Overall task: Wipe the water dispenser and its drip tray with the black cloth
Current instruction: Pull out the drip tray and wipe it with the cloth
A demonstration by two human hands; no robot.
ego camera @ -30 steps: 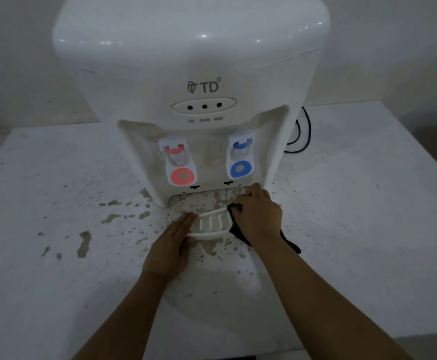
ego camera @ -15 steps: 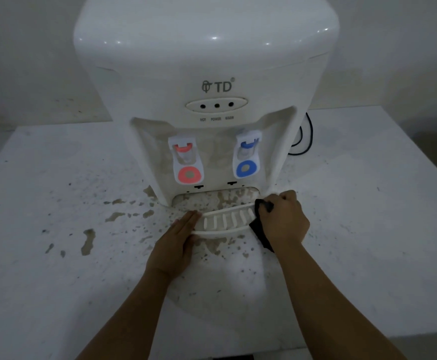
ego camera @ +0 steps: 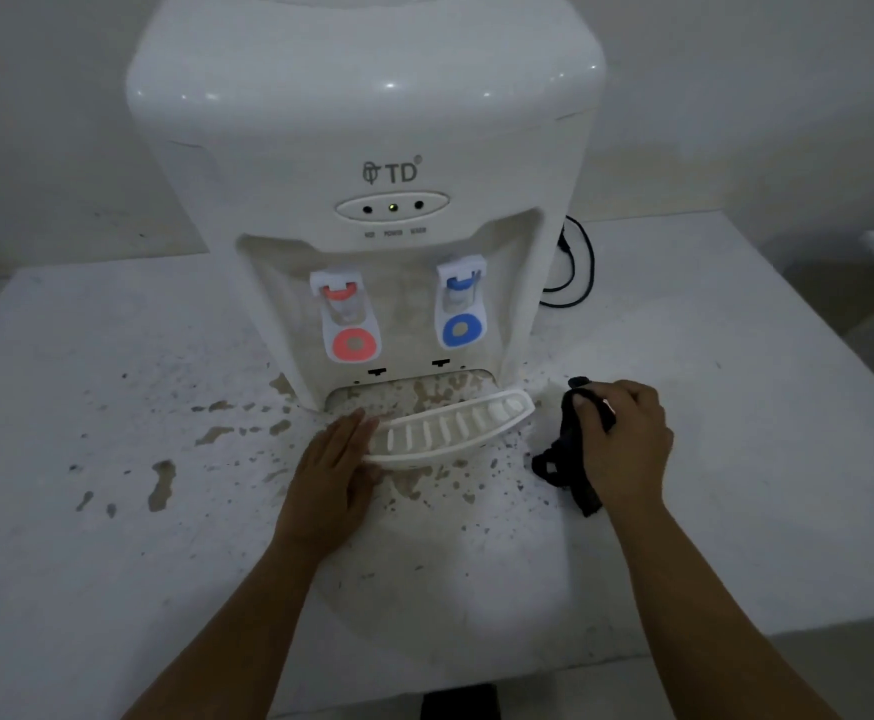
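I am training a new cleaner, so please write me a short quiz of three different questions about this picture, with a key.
1. True or false: the right hand grips the crumpled black cloth to the right of the white slotted plastic drip tray.
2. Which hand touches the tray? A. left hand B. right hand C. both
3. Fill in: on the white plastic water dispenser, the tap with the blue button is on the person's ____ side.

Key: 1 true; 2 A; 3 right.
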